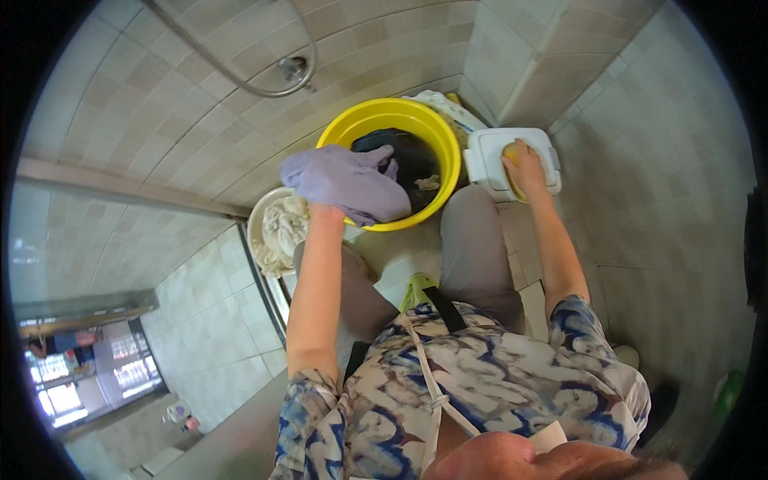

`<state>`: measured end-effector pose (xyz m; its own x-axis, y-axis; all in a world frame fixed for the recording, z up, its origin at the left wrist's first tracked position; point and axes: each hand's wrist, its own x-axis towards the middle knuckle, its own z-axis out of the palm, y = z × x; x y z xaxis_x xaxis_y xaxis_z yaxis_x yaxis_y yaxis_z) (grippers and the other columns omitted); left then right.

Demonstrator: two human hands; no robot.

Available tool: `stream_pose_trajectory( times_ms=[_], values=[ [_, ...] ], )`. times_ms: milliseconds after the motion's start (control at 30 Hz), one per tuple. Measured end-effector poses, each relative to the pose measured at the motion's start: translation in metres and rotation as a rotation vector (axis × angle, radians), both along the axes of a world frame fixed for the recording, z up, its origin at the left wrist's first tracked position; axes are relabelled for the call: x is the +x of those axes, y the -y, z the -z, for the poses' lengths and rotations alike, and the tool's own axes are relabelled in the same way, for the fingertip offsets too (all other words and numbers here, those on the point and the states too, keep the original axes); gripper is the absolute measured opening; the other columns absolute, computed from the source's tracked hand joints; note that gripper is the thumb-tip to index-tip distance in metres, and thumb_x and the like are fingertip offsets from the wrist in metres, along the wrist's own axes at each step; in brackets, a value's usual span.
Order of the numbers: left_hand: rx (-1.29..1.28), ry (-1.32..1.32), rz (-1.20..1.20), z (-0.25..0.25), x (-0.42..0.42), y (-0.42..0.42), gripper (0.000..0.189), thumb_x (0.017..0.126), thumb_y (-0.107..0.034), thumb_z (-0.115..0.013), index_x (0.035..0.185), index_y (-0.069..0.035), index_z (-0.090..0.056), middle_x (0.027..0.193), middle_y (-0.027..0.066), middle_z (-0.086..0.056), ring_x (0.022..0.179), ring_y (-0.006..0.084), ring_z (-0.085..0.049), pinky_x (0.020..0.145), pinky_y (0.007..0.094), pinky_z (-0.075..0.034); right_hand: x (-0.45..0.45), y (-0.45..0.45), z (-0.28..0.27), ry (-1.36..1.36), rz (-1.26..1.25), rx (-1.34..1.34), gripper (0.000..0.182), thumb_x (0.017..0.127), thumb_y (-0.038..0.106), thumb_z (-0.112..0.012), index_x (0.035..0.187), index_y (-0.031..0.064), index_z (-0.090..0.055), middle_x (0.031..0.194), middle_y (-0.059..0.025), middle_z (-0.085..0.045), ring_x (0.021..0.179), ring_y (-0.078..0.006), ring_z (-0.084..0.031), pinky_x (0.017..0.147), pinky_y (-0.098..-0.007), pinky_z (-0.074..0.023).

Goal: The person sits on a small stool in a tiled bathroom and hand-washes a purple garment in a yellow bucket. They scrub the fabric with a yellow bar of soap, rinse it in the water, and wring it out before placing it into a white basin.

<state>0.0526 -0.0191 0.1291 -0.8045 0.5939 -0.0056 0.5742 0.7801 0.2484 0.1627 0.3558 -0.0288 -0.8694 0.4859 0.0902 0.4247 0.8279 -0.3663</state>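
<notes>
A lavender cloth (345, 180), likely a garment, drapes over my left hand (327, 211) at the near-left rim of a yellow plastic tub (453, 156). The cloth bears on that hand and hides its fingers. Dark wet laundry (414, 159) lies inside the tub, with a small pale scrap of cloth or foam on it. My right hand (529, 168) grips a yellow oval object (511, 157), perhaps a scrubbing brush. It is over the lid of a white plastic box (485, 150), right of the tub. Whether the object touches the lid is unclear.
A cream basin (257, 225) of whitish laundry (285, 225) stands left of the tub, by a dark floor edge. Behind the tub is a patterned white bag or cloth (441, 105). A shower hose (240, 81) hangs from the tiled wall. My knees flank the tub's near side.
</notes>
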Motion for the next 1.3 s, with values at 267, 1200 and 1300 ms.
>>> stream_pose_trajectory(
  times_ms=[267,1200,1300],
  values=[
    [0.335,0.378,-0.305,0.016,-0.008,-0.005,0.039,0.084,-0.045,-0.058,0.081,-0.007,-0.063,0.065,0.0111,-0.057,0.066,0.0231,-0.057,0.059,0.0314,-0.043,-0.002,0.013,-0.008,-0.112,-0.013,0.122,0.055,0.084,0.032,-0.063,0.13,0.0077,-0.044,0.117,-0.0212,-0.053,0.107,-0.0367,-0.052,0.091,-0.0428,-0.0427],
    [1.226,0.719,-0.686,0.181,-0.019,0.023,0.067,0.086,-0.048,-0.053,0.137,-0.006,-0.037,0.123,0.0151,-0.053,0.081,0.0264,-0.064,0.067,0.0379,-0.052,-0.13,0.214,-0.019,-0.494,0.071,-1.733,0.03,0.092,0.021,-0.048,0.11,-0.0018,-0.056,0.108,-0.0114,-0.061,0.093,-0.0225,-0.06,0.079,-0.0353,-0.0484],
    [1.337,1.23,-0.777,0.175,-0.029,0.011,0.074,0.087,-0.06,-0.038,0.143,-0.014,-0.024,0.135,0.0133,-0.043,0.084,0.0284,-0.063,0.067,0.042,-0.051,-0.144,0.216,-0.01,-0.47,0.105,-1.727,0.028,0.092,0.021,-0.049,0.106,-0.0021,-0.057,0.106,-0.0111,-0.062,0.093,-0.023,-0.06,0.078,-0.0354,-0.0483]
  ],
)
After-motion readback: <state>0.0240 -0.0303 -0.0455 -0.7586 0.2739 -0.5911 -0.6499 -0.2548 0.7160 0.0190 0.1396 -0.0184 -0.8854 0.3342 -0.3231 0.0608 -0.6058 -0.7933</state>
